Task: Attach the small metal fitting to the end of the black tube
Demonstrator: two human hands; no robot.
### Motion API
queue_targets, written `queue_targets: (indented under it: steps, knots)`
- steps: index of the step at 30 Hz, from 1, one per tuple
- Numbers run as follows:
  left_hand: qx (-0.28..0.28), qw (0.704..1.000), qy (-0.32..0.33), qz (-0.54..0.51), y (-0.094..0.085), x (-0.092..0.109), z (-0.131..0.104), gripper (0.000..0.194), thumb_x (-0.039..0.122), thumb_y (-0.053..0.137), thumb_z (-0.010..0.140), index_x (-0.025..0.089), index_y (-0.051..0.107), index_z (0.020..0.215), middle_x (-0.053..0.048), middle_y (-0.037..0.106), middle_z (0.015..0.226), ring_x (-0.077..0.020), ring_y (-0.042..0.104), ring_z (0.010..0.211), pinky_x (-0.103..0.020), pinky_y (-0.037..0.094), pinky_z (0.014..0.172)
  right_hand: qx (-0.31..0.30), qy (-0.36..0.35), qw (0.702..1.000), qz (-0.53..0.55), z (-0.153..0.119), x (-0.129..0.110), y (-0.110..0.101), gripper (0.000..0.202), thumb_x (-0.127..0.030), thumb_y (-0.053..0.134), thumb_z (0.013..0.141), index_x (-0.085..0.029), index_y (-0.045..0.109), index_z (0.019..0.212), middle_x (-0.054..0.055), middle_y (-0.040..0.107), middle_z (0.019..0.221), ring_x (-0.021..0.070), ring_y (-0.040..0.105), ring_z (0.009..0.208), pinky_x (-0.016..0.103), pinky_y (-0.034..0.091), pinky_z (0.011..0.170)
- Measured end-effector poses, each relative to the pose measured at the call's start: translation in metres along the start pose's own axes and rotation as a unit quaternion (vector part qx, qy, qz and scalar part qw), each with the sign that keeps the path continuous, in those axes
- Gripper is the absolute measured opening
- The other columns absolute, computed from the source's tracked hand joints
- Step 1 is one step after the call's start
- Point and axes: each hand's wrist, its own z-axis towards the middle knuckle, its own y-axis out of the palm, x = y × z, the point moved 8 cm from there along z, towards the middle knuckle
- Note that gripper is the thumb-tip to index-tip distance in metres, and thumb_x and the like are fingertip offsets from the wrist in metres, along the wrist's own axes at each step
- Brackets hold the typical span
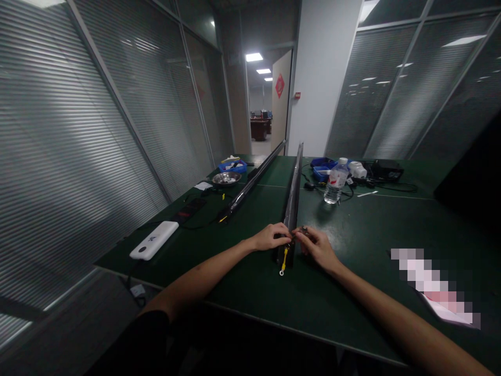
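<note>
A long dark bar [293, 193] with a glossy strip along it lies lengthwise on the green table. At its near end, a short yellow lead [285, 259] with a ring terminal sticks out toward me. My left hand [271, 237] is at the bar's near end from the left, thumb and fingers pinched together; what is between them is too small to make out. From the right, my right hand [318, 249] meets it with closed fingertips. A small dark metallic piece [304, 229] shows at the right hand's fingers; its kind is unclear.
A second long bar [256, 177] lies to the left. Beyond are a metal bowl [226, 179] and a blue tray [232, 166]. A white power bank [154, 241] sits at left. At right stand a water bottle [336, 181], blue bins [322, 173] and a blurred pink-white item [446, 308].
</note>
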Motion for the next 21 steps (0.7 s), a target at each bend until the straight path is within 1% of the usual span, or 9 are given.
queue_targets:
  steps: [4, 9, 13, 17, 21]
  knots:
    - [0.003, 1.000, 0.006, 0.000, 0.0007, 0.0002, 0.0000, 0.022, 0.031, 0.062, 0.103, 0.014, 0.076, 0.104, -0.009, 0.069, 0.103, -0.0214, 0.063, 0.107, -0.030, 0.048, 0.099, 0.000, 0.002, 1.000, 0.000, 0.0004, -0.0008, 0.0010, 0.040, -0.057, 0.065, 0.096, -0.018, 0.071, 0.097, -0.003, 0.057, 0.061, 0.0145, 0.054, 0.050, 0.026, 0.043, 0.049]
    - [0.005, 1.000, 0.001, 0.006, 0.0001, -0.0012, -0.0006, 0.020, 0.030, 0.065, 0.101, 0.014, 0.076, 0.100, -0.008, 0.068, 0.102, -0.0208, 0.064, 0.106, -0.029, 0.047, 0.099, -0.003, -0.013, 1.000, -0.015, 0.0007, -0.0020, -0.0001, 0.038, -0.055, 0.061, 0.100, -0.018, 0.071, 0.098, -0.002, 0.059, 0.064, 0.0150, 0.056, 0.052, 0.026, 0.044, 0.050]
    - [0.004, 1.000, -0.002, 0.005, -0.0007, -0.0016, -0.0007, 0.021, 0.033, 0.067, 0.100, 0.014, 0.076, 0.100, -0.008, 0.067, 0.103, -0.0207, 0.064, 0.105, -0.029, 0.047, 0.099, -0.006, -0.018, 1.000, -0.016, 0.0001, -0.0017, -0.0004, 0.039, -0.055, 0.058, 0.102, -0.018, 0.071, 0.099, -0.002, 0.058, 0.063, 0.0153, 0.057, 0.053, 0.026, 0.045, 0.051]
    - [0.003, 1.000, -0.007, 0.004, -0.0008, 0.0001, -0.0001, 0.025, 0.036, 0.063, 0.103, 0.014, 0.076, 0.101, -0.009, 0.068, 0.103, -0.0211, 0.064, 0.107, -0.030, 0.048, 0.099, -0.002, -0.009, 1.000, -0.011, -0.0008, -0.0014, 0.0002, 0.038, -0.055, 0.062, 0.100, -0.018, 0.071, 0.103, -0.003, 0.058, 0.063, 0.0151, 0.056, 0.052, 0.026, 0.045, 0.051]
    - [-0.002, 1.000, -0.013, 0.005, -0.0006, 0.0023, 0.0002, 0.024, 0.034, 0.063, 0.103, 0.015, 0.077, 0.104, -0.008, 0.069, 0.103, -0.0213, 0.064, 0.109, -0.031, 0.048, 0.101, 0.000, -0.002, 1.000, -0.015, -0.0010, -0.0025, 0.0010, 0.039, -0.057, 0.063, 0.099, -0.018, 0.071, 0.100, -0.002, 0.059, 0.065, 0.0156, 0.056, 0.053, 0.027, 0.045, 0.050]
